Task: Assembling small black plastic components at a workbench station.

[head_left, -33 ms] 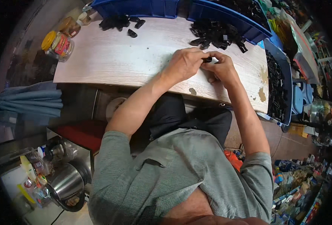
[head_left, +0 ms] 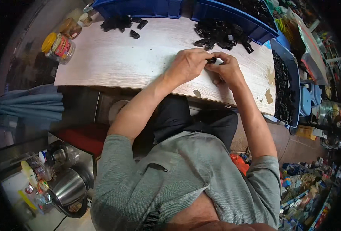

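Over the pale wood-grain table (head_left: 112, 69), my left hand (head_left: 191, 64) and my right hand (head_left: 225, 68) meet around a small black plastic part (head_left: 212, 60). Fingers of both hands are closed on it, and they cover most of its shape. Just beyond my hands lies a pile of black plastic parts (head_left: 220, 34). A smaller heap of black parts (head_left: 118, 23) sits at the far left, with one loose black piece (head_left: 134, 34) in front of it.
Two blue bins, a left one (head_left: 139, 9) and a right one (head_left: 239, 19), stand along the far edge. Another bin (head_left: 292, 96) full of black parts is against the right edge. A yellow-lidded jar (head_left: 60, 48) stands at the left. A metal pot (head_left: 68, 186) is lower left.
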A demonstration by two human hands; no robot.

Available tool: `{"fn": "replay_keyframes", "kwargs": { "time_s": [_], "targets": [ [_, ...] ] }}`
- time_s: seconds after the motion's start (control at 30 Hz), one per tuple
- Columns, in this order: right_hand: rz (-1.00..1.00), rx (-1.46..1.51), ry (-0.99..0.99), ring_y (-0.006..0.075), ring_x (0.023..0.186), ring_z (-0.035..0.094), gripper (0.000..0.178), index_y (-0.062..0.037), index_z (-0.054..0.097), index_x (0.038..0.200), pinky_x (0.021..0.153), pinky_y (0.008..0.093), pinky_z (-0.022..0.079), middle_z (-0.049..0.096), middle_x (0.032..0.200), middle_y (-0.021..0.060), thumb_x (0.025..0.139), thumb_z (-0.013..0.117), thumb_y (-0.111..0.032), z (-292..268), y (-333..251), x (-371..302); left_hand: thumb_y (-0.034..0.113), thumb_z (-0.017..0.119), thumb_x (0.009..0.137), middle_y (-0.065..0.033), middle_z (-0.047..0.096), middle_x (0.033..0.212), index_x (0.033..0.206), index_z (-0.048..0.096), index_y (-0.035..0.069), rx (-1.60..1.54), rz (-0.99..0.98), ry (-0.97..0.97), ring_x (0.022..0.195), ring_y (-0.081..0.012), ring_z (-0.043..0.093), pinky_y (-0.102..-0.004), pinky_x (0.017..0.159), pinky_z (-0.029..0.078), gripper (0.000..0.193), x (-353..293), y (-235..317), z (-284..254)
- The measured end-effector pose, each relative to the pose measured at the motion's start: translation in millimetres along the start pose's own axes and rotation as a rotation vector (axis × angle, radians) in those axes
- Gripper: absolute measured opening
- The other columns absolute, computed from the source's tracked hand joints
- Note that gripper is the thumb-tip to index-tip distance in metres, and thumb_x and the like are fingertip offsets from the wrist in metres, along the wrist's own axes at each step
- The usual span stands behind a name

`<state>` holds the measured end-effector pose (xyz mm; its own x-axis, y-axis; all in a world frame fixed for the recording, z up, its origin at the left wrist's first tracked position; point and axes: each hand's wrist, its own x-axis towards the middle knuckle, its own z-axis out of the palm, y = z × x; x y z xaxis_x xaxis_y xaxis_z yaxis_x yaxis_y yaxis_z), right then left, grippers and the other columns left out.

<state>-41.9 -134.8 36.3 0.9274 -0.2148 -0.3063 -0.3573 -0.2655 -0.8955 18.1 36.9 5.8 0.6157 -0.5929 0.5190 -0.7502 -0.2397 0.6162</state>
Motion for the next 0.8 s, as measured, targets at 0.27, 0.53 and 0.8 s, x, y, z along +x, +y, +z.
{"fn": "replay_keyframes", "kwargs": {
  "time_s": [0.27,0.53,0.8],
  "targets": [
    [-0.052,-0.08,-0.006,0.0114,0.043,0.054,0.032,-0.0046,0.068,0.11,0.039,0.0265,0.042,0.061,0.063,0.0033,0.081,0.081,-0.006,0,9,5,0.002,0.069,0.088,-0.015,0.073,0.107,0.11,0.073,0.003,-0.013,0.075,0.005,0.092,-0.0304,0.073,-0.0354,0.08,0.06,0.022,0,-7,-6],
    [-0.019,-0.034,-0.015,0.0104,0.046,0.054,0.03,-0.0047,0.068,0.107,0.04,0.0257,0.043,0.062,0.063,0.0025,0.08,0.082,-0.007,-1,9,0,0.002,0.069,0.089,-0.0149,0.073,0.106,0.111,0.073,0.003,-0.049,0.12,0.035,0.091,-0.0292,0.073,-0.0347,0.079,0.06,0.023,-5,-9,-6],
    [-0.05,-0.066,-0.042,0.0091,0.047,0.054,0.029,-0.0038,0.069,0.106,0.041,0.0249,0.042,0.062,0.063,0.0023,0.08,0.082,-0.008,0,7,-1,-0.001,0.067,0.086,-0.0127,0.072,0.108,0.116,0.07,0.004,0.138,0.191,-0.085,0.099,-0.0313,0.07,-0.0386,0.084,0.058,0.031,-11,-4,-8]
  ]
}}
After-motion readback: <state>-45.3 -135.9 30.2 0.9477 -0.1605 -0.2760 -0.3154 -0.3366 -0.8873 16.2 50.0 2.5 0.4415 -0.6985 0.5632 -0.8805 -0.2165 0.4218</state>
